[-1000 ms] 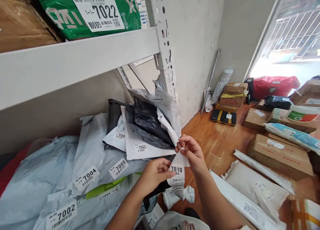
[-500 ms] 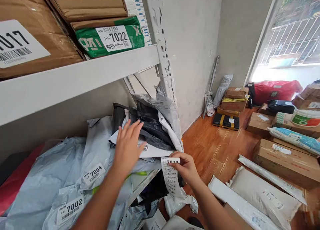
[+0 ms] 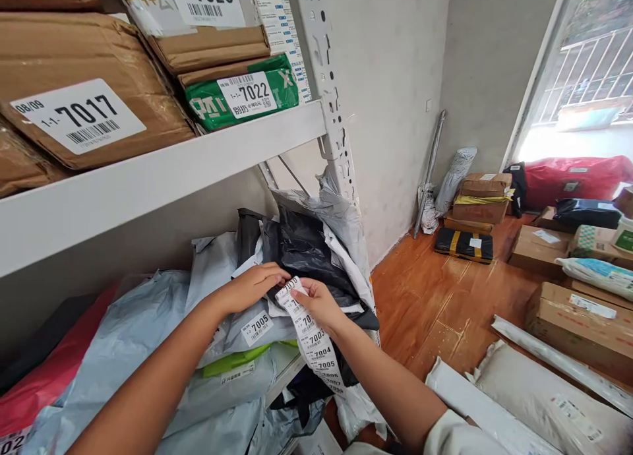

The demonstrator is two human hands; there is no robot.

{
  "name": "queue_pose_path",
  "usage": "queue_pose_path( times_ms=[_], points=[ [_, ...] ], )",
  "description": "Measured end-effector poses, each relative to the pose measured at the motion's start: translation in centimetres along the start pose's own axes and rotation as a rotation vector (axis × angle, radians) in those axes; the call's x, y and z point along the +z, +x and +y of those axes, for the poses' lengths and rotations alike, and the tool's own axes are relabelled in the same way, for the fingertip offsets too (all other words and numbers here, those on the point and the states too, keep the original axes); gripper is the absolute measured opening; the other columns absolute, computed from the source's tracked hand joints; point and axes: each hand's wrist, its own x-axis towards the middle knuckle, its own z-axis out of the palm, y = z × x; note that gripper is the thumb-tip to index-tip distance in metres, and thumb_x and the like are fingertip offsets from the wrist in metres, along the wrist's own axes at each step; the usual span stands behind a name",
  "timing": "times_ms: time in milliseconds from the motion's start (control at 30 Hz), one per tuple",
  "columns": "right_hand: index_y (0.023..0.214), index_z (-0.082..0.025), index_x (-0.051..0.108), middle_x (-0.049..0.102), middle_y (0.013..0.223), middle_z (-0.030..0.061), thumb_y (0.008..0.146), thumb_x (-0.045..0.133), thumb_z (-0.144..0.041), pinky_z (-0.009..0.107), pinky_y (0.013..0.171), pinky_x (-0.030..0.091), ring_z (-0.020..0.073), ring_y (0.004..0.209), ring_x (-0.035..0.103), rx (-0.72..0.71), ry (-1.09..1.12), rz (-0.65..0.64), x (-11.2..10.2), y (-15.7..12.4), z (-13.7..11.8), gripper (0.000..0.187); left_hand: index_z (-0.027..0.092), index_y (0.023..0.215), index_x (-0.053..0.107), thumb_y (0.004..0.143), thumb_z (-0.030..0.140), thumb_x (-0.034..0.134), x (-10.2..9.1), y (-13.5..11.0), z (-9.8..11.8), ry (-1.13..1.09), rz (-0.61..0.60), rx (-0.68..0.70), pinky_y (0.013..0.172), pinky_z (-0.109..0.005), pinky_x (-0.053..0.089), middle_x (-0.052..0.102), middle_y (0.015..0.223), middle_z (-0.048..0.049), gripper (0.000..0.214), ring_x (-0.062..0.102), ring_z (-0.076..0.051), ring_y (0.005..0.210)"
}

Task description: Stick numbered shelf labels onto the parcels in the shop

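My right hand (image 3: 316, 302) pinches a long paper strip of barcode labels (image 3: 316, 349) near its upper end; the strip hangs down past the shelf edge, with printed numbers such as 7003, 7004 and 7005. At the strip's top, my left hand (image 3: 254, 287) has its fingers bent together, tips at the label edge; its thumb is mostly hidden. Behind both hands lies a black plastic mailing bag (image 3: 301, 237) among other bags. A grey mailing bag (image 3: 257, 326) labelled 7005 is just below my left hand.
Above runs a white shelf beam (image 3: 163, 184) carrying a box (image 3: 148, 79) labelled 7017 and a green-wrapped parcel (image 3: 208, 105) labelled 7022. A perforated upright post (image 3: 333, 105) stands by the wall. Cartons (image 3: 578, 323) and long white packages (image 3: 484, 402) lie on the wooden floor (image 3: 410, 283).
My left hand has moved from over the bags to the top of the label strip, its fingers closing. My right hand has risen leftward with the strip. The view has shifted left and up.
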Motion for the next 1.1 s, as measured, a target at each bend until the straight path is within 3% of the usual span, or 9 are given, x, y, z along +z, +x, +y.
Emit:
queue_pose_path(
  times_ms=[133,233,333,500,600,700,833,967,1100],
  points=[
    [0.077,-0.015,0.064,0.061,0.058,-0.0042,0.063,0.082,-0.05,0.02,0.048,0.034,0.007,0.048,0.047,-0.037,-0.056,0.093,-0.1,0.2,1.8,0.042,0.019,0.093,0.068,0.089,0.051,0.054,0.6,0.4,-0.3,0.108,-0.01,-0.068,0.077,-0.029,0.045,0.062,0.095,-0.0042,0.035,0.059,-0.019,0.086],
    [0.068,-0.016,0.059,0.054,0.052,-0.0066,0.067,0.079,-0.049,0.02,0.044,0.027,0.0051,0.043,0.039,-0.093,-0.098,0.145,0.0,0.0,2.2,0.039,0.018,0.087,0.068,0.09,0.05,0.05,1.1,0.5,-0.2,0.166,0.022,-0.133,0.076,-0.03,0.043,0.061,0.091,-0.0054,0.037,0.059,-0.02,0.085],
    [0.075,-0.016,0.064,0.062,0.059,-0.0042,0.067,0.081,-0.044,0.02,0.049,0.035,0.0067,0.048,0.047,-0.116,-0.047,0.086,0.3,-0.5,1.7,0.033,0.018,0.09,0.07,0.094,0.045,0.043,1.1,0.7,-0.1,0.138,-0.049,-0.109,0.079,-0.03,0.042,0.063,0.095,-0.006,0.038,0.059,-0.021,0.089],
    [0.096,-0.019,0.071,0.072,0.078,0.0007,0.063,0.085,-0.037,0.025,0.066,0.047,0.0121,0.065,0.062,-0.076,0.055,0.052,0.6,-1.3,0.4,0.04,0.018,0.079,0.064,0.082,0.045,0.062,1.0,0.8,-0.8,-0.019,-0.028,-0.206,0.062,-0.026,0.039,0.064,0.075,0.0,0.027,0.058,-0.017,0.072],
    [0.088,-0.017,0.072,0.071,0.071,0.0006,0.065,0.083,-0.041,0.024,0.062,0.045,0.0121,0.061,0.062,-0.054,0.04,0.072,0.6,-1.3,0.3,0.034,0.017,0.078,0.063,0.075,0.045,0.068,1.2,0.9,-1.2,-0.162,0.025,-0.244,0.059,-0.025,0.04,0.064,0.072,0.0004,0.029,0.058,-0.017,0.069],
    [0.079,-0.016,0.072,0.07,0.068,0.0006,0.062,0.084,-0.041,0.024,0.063,0.045,0.0122,0.061,0.061,-0.054,-0.001,0.057,0.6,-1.3,0.5,0.032,0.016,0.087,0.067,0.073,0.046,0.07,1.3,1.0,-1.4,-0.308,-0.041,-0.239,0.066,-0.026,0.046,0.069,0.081,-0.0032,0.033,0.062,-0.019,0.076],
    [0.085,-0.018,0.072,0.07,0.071,0.0,0.059,0.085,-0.04,0.026,0.066,0.046,0.0133,0.063,0.062,-0.044,0.021,0.058,1.0,-1.5,0.4,0.037,0.015,0.087,0.07,0.069,0.043,0.072,1.2,1.4,-1.7,-0.381,-0.068,-0.28,0.068,-0.028,0.048,0.071,0.081,-0.0043,0.033,0.064,-0.019,0.075],
    [0.081,-0.015,0.068,0.064,0.062,-0.001,0.06,0.08,-0.053,0.024,0.054,0.041,0.0116,0.053,0.055,-0.02,-0.041,0.152,1.0,-1.2,0.5,0.045,0.017,0.08,0.069,0.069,0.039,0.071,1.8,1.6,-1.8,-0.275,0.068,-0.321,0.065,-0.028,0.048,0.07,0.075,-0.0028,0.025,0.064,-0.02,0.071],
    [0.057,-0.019,0.049,0.045,0.045,-0.0076,0.059,0.077,-0.06,0.022,0.044,0.023,0.0056,0.042,0.033,-0.064,-0.177,0.315,0.6,-0.4,1.1,0.05,0.018,0.083,0.066,0.083,0.032,0.059,2.9,1.4,-0.7,0.106,0.15,-0.285,0.069,-0.03,0.045,0.07,0.083,-0.0049,0.015,0.064,-0.021,0.079]
  ],
)
